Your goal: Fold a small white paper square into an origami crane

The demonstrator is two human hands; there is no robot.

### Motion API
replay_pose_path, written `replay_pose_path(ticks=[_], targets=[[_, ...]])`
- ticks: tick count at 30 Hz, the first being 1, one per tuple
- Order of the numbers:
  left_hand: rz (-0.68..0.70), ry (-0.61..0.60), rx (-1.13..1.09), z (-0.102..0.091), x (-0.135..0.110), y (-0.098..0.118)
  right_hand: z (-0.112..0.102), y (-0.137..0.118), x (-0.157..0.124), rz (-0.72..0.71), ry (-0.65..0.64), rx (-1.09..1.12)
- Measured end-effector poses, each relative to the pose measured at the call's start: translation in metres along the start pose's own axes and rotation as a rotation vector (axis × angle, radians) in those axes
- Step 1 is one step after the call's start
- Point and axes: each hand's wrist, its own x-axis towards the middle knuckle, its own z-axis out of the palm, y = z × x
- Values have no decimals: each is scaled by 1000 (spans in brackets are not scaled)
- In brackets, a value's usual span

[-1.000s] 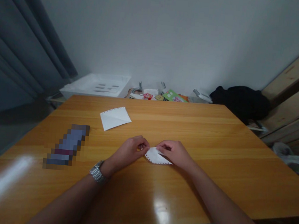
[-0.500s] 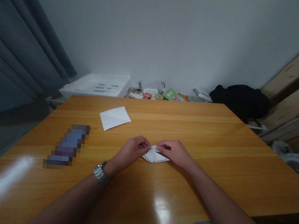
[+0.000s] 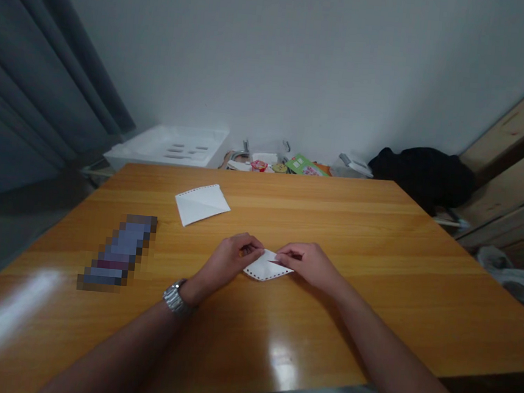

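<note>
Both hands pinch a small folded sheet of white paper (image 3: 262, 269), whose near edges carry a row of punched holes. My left hand (image 3: 235, 256), with a metal watch (image 3: 175, 297) on its wrist, grips the paper's left side between thumb and fingers. On the far right side, my right hand (image 3: 309, 263) is closed on the paper, thumb and fingertips together. Fingers partly cover the far edge of the fold. Beyond my left hand, a second white sheet (image 3: 201, 205) lies flat with holes along its far edge.
A blurred-out phone-like object (image 3: 119, 251) lies on the left of the wooden table (image 3: 372, 304). Past the far edge are a white tray-like piece (image 3: 170, 142), a green booklet (image 3: 305, 165) among small items, and a black cloth-like heap (image 3: 422, 174).
The folded paper has shifted slightly left and turned a little between my fingers, and more of its surface shows. Both hands keep their pinch. The second sheet stays put.
</note>
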Motion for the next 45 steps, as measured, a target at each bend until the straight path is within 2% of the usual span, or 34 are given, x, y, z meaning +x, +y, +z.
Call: replay_pose_path(ticks=[9,24,27,35,39,42,45], targets=[[7,-69,1,0,-3,1,3,3,-1,-13,-39,-26],[-52,-88,-34,-7,-1,2,-11,1,-2,8,-76,-37],[-57,-87,-41,-7,-1,2,-10,5,-1,7,-50,-32],[-139,-101,-135,-3,-2,3,-5,11,3,-35,52,106],[-140,-41,-179,-1,-1,-3,-5,13,6,-9,146,180],[-218,15,-304,1,-1,-6,-2,13,6,73,140,363],[-288,49,-456,5,-1,-8,6,9,4,126,76,410]])
